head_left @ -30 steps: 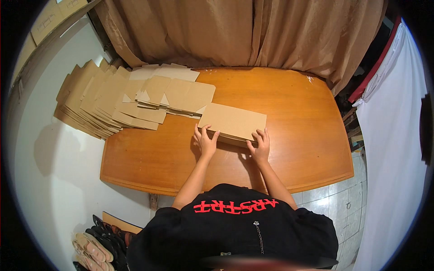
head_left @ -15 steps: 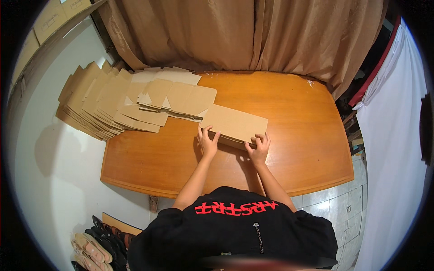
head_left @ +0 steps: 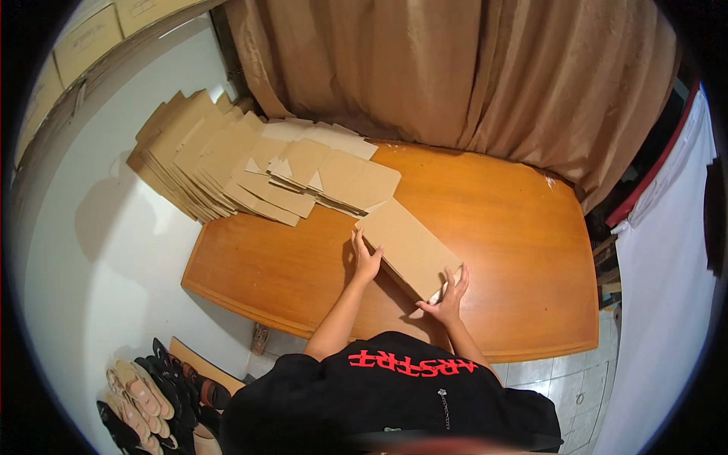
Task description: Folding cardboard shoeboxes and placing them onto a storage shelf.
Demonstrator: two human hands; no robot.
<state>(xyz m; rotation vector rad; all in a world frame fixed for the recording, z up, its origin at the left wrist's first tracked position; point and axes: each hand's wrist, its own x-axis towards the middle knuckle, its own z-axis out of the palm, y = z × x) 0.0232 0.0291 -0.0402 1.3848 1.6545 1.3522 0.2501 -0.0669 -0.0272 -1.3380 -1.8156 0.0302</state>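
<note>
A closed, plain brown cardboard box (head_left: 410, 246), long and low, lies aslant on the wooden table, its right end nearer to me. My left hand (head_left: 367, 259) grips its left end, with thumb and fingers at the corner. Round the near right end curves my right hand (head_left: 447, 294), fingers on the far corner and thumb low on the near side. A small pale patch shows at that end, too small to make out. Just beyond the box's left end lie flat folded cardboard blanks (head_left: 355, 179).
A large fanned stack of cardboard blanks (head_left: 199, 148) covers the table's far left. The wooden table (head_left: 523, 250) ends at a brown curtain (head_left: 379, 68). To the right hangs a white cloth (head_left: 660, 250). Several shoes (head_left: 140, 394) stand at lower left; cartons (head_left: 87, 45) sit on a shelf above.
The box has turned clockwise, its right end swinging toward me with my right hand. Both hands keep hold of it. The whole view has shifted and tilted.
</note>
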